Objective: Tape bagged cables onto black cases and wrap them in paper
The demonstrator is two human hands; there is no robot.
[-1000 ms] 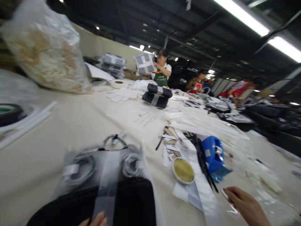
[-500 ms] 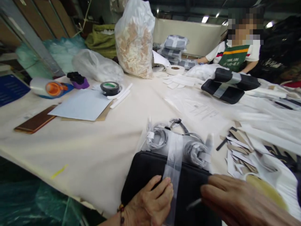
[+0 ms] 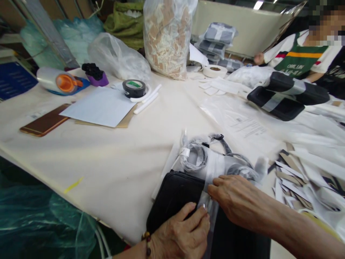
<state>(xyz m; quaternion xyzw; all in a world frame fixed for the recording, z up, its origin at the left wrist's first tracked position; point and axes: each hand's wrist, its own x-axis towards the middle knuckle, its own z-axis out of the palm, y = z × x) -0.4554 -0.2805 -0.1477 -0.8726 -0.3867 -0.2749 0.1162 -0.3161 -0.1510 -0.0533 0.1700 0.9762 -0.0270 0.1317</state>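
Observation:
A black zip-edged case (image 3: 176, 198) lies at the front of the table, with a translucent plastic strip (image 3: 212, 212) running lengthwise over it. My left hand (image 3: 185, 230) rests low on the case, fingers closed together at the strip's left edge. Higher up, my right hand (image 3: 234, 198) reaches in from the right, its fingers pinched at the strip. Its palm hides part of the case. Beyond the case's far edge sit a plastic-wrapped coiled cord (image 3: 192, 157) and a second wrapped bundle (image 3: 241, 171), partly covered by my right hand.
Paper and card scraps (image 3: 292, 176) lie right of the case. Two black cases (image 3: 279, 102) are stacked farther back, near a co-worker in a green apron (image 3: 299, 59). Left are black tape (image 3: 134, 88), white paper (image 3: 99, 106) and a phone-like brown slab (image 3: 44, 120).
My right hand has moved left and away from me, from the case's right side onto the strip. My left hand stays on the case. The view has shifted, with the co-worker now farther right.

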